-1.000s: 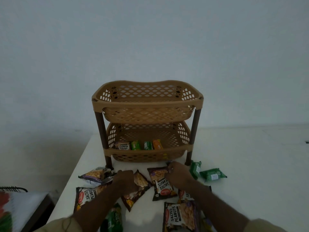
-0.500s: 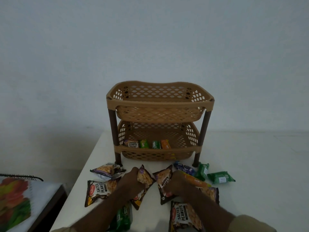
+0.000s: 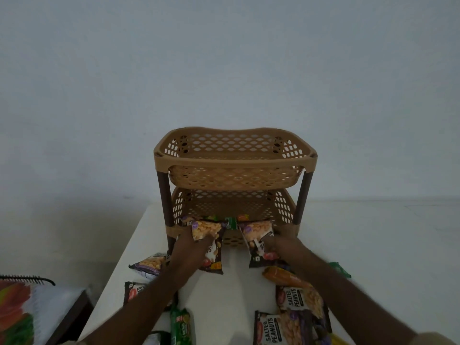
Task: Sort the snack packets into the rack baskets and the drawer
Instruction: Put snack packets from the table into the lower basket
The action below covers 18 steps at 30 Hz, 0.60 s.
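Note:
A tan two-tier plastic rack stands on the white table, with an empty-looking top basket (image 3: 235, 165) and a lower basket (image 3: 283, 210) holding a few small packets (image 3: 232, 221) at its front. My left hand (image 3: 189, 247) grips a dark peanut packet (image 3: 207, 232), raised in front of the lower basket's rim. My right hand (image 3: 281, 241) grips a second peanut packet (image 3: 257, 234) beside it at the same height. Several more packets lie on the table below my arms, among them salted peanuts (image 3: 296, 298) and a green packet (image 3: 180, 327). No drawer is in view.
The white table (image 3: 373, 245) runs to the right; its left edge falls off near the rack's left leg. A low dark stand with a colourful cloth (image 3: 22, 312) sits at lower left. A plain wall is behind.
Both hands lifted a peanut packet each off the table and carried them forward and up to the front of the lower basket. The view shifted, so the rack sits further right.

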### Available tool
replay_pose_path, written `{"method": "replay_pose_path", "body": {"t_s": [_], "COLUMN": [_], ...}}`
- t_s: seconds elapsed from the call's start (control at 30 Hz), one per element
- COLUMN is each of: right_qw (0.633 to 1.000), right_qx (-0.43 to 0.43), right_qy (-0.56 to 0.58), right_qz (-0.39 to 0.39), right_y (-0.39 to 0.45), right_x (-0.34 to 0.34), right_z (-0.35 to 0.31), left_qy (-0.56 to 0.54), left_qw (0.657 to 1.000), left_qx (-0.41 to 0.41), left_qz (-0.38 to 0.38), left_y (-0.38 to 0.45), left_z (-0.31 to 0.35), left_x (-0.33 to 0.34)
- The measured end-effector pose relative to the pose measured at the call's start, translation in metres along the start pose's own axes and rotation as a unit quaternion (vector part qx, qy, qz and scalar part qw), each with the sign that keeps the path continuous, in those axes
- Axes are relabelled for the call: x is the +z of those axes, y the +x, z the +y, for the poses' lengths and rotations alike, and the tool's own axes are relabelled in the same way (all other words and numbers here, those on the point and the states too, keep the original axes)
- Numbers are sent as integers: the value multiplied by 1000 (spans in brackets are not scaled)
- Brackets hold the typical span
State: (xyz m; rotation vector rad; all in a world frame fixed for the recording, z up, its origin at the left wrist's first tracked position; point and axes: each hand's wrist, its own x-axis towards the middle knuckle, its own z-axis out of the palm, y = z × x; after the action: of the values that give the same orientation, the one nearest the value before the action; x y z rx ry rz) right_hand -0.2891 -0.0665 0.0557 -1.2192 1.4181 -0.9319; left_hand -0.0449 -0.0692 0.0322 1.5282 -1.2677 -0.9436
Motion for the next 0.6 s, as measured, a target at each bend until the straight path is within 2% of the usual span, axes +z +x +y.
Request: {"method": "replay_pose_path", "body": {"t_s": [0.13,0.27,0.47,0.53,0.6], "right_qw": [997,991,976,966,958], "right_qx": [-7,-61,-100,-86,-36], "right_qy": [-8,-26,-124,-198,-253], "right_qz": [81,114,146,143,128], "right_y": [26,46,86,101,113], "right_x": [-8,-13,-14,-15,-16], "right_z": [-14,-31,-34,-31,-27], "left_qy": [-48,-102,-134,-125,-112], "left_qw": [999,994,990,991,992], "left_qx": [-19,-33,-49,-52,-53], "left_qz": [9,8,-7,-2,4], "left_y": [21,42,77,87,97], "left_z": [12,23,33,34,33], "left_x": [8,12,22,26,29]}}
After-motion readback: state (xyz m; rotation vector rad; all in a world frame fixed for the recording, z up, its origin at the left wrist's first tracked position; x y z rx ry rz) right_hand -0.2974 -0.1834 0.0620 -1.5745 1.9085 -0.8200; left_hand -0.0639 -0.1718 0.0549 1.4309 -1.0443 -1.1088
